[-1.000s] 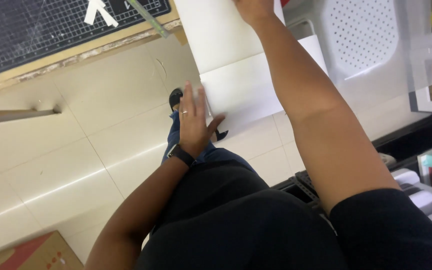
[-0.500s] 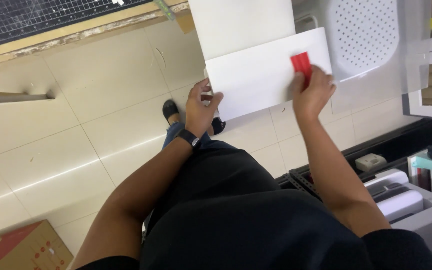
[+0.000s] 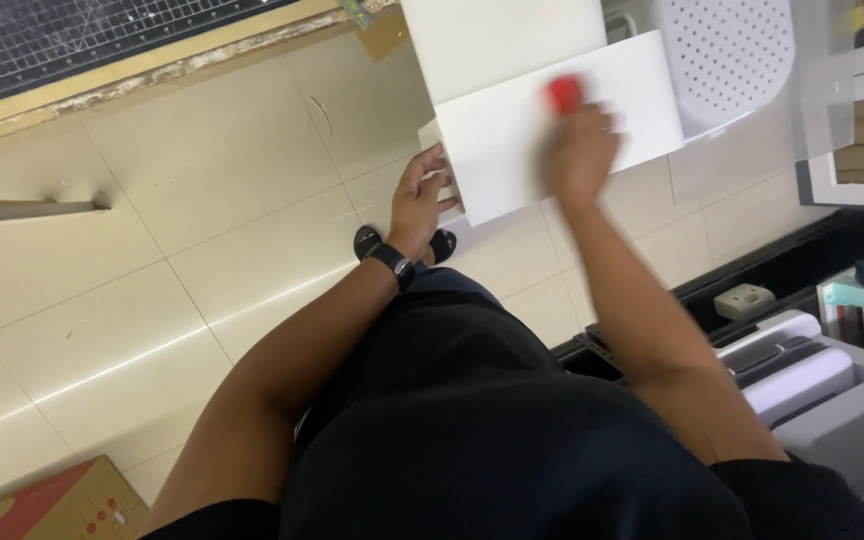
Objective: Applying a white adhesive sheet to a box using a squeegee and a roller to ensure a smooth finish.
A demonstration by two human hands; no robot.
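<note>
Edges first: your white sheet (image 3: 512, 150) lies with its near edge running from about 8 o'clock up toward 3 o'clock, and its left corner sits against your left hand (image 3: 420, 195). A second white panel (image 3: 497, 40) overlaps its far side at 12 o'clock and runs out of the top of the view. At 1 o'clock a white perforated plastic piece (image 3: 727, 60) sits just beside the sheet's right edge. At 3 o'clock a shelf unit (image 3: 857, 130) closes that side, and at 4 o'clock a grey-and-white machine (image 3: 812, 375) sits near your right elbow. Open room lies from 7 to 10 o'clock, over pale tiled floor (image 3: 152, 260); a wooden board edge (image 3: 142, 65) with a dark gridded mat (image 3: 72, 35) bounds it at 11 o'clock, and a cardboard box (image 3: 52, 505) sits at 7 o'clock.

Your left hand wears a dark wrist strap; its fingers are spread and press on the sheet's left corner. Your right hand (image 3: 577, 150) is blurred, laid on the sheet's middle, fingers closed around a small red object (image 3: 563, 92) that pokes out at its far side. Shape of the red object is too smeared to tell.

Sheet looks plain white, flat, unmarked, rectangular, tilted slightly clockwise.
</note>
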